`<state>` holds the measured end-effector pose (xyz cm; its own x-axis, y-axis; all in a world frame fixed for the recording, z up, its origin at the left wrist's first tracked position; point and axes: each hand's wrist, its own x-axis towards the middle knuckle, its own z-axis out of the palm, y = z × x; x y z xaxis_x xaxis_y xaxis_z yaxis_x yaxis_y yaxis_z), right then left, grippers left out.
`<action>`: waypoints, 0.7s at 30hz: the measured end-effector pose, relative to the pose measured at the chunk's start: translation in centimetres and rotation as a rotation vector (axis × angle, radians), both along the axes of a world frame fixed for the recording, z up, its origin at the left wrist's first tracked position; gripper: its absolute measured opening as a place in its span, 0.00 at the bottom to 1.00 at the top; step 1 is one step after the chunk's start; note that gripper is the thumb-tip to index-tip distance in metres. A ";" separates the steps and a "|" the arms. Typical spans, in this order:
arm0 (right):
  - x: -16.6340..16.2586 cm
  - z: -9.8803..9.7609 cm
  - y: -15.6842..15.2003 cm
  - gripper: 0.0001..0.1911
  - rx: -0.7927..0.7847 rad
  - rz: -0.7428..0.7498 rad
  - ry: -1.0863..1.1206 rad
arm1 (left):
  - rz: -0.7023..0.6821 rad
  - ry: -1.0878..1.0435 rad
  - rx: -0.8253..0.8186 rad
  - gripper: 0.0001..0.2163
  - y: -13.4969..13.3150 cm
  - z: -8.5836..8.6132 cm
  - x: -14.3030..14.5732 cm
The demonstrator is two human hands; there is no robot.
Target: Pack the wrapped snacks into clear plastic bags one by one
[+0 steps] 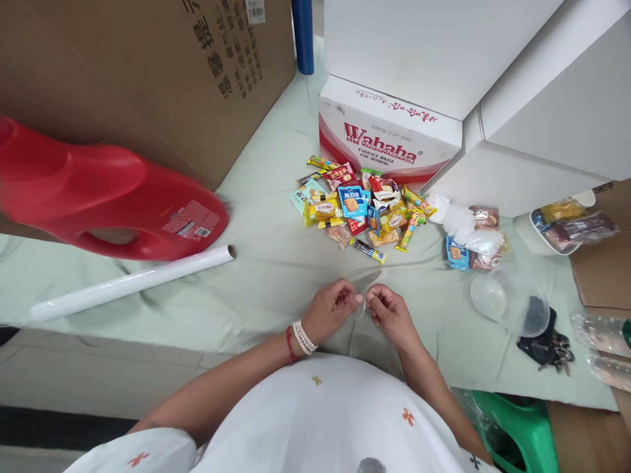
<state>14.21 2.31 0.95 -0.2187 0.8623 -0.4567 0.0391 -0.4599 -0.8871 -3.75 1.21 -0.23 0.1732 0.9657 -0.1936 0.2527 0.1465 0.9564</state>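
My left hand and my right hand meet close in front of me, both with fingers pinched on a thin clear plastic bag that is hard to make out. The left wrist wears a white bead bracelet and a red cord. Beyond the hands a pile of small snack packets lies on the pale green cloth.
A red jug and a white roll lie at the left. A Wahaha carton stands behind the snacks. At the right are more snacks, a clear lid, keys, a bowl and a green stool.
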 end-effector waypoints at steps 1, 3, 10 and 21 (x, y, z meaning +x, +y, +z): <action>0.0 0.1 0.0 0.22 0.001 0.020 0.001 | 0.002 -0.034 -0.041 0.18 0.2 0.0 0.2; 0.1 0.2 -0.1 0.22 0.005 0.045 -0.003 | -0.029 -0.121 -0.098 0.17 0.5 -0.2 0.5; 2.9 0.1 -0.4 0.16 -0.037 -0.186 -0.047 | 0.236 -0.368 -0.298 0.21 1.1 -1.5 -1.6; 7.5 0.1 -1.5 0.20 -0.223 -0.135 0.039 | -0.105 -0.209 -0.170 0.18 2.1 0.1 -7.6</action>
